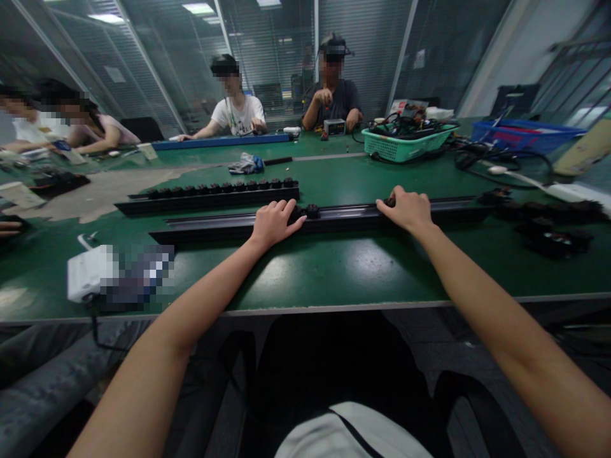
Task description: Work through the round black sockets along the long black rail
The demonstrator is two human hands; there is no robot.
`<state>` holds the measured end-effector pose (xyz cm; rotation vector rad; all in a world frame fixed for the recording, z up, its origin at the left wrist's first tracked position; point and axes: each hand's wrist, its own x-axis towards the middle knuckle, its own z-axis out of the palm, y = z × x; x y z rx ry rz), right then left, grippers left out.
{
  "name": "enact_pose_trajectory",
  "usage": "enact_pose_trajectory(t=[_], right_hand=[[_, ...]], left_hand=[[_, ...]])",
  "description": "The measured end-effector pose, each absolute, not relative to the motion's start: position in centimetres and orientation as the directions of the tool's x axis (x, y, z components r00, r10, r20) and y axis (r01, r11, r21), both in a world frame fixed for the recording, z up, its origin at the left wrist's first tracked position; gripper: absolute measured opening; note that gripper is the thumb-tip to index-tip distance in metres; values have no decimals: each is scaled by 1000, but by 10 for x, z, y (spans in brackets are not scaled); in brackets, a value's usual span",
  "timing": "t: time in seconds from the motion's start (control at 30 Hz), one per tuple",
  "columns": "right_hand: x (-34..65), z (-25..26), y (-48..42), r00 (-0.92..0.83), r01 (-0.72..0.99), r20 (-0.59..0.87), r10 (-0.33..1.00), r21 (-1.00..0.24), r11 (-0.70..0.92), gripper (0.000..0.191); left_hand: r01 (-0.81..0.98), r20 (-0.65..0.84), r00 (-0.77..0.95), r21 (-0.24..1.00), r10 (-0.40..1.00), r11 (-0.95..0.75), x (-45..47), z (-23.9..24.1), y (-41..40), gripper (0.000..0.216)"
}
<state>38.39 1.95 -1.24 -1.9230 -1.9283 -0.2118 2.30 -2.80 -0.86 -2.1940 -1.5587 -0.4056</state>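
Observation:
A long black metal rail (348,215) lies across the green table in front of me. My left hand (275,222) curls over the rail left of its middle, fingers bent and thumb along the near side. At its fingertips is a small black block, partly hidden, and right beside it another black block (312,210) sits on the rail. Farther right, my right hand (405,208) pinches a small black piece (391,202) at the rail, mostly covered by the fingers. Behind lies a second black rail (210,201) carrying a row of several black blocks.
Loose black parts (554,235) are heaped at the right. A green basket (396,146) of cables and a blue basket (520,137) stand farther back. At the left are a white device (93,270) and a crumpled bag (245,163) beyond. Several people sit around the table.

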Motion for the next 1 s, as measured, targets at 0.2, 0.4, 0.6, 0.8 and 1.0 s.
enact_pose_trajectory(t=[0.2,0.4,0.6,0.8,1.0], right_hand=[[381,-9,18,38,994,370,928,-106,1,45],[388,-10,21,63,994,404,913,-107,-22,44],[393,-10,22,70,994,408,910,-108,-28,44],[394,-9,22,93,992,408,908,-115,-50,43],[396,-8,22,109,989,394,913,-131,-62,43]], left_hand=[[947,453,321,-159,831,-280,24,-7,-28,64],[948,458,318,-153,830,-279,23,-8,-28,63],[944,461,328,-164,824,-285,23,-8,-27,66],[945,457,327,-168,827,-281,24,-7,-29,67],[945,457,325,-178,828,-273,25,-7,-29,67]])
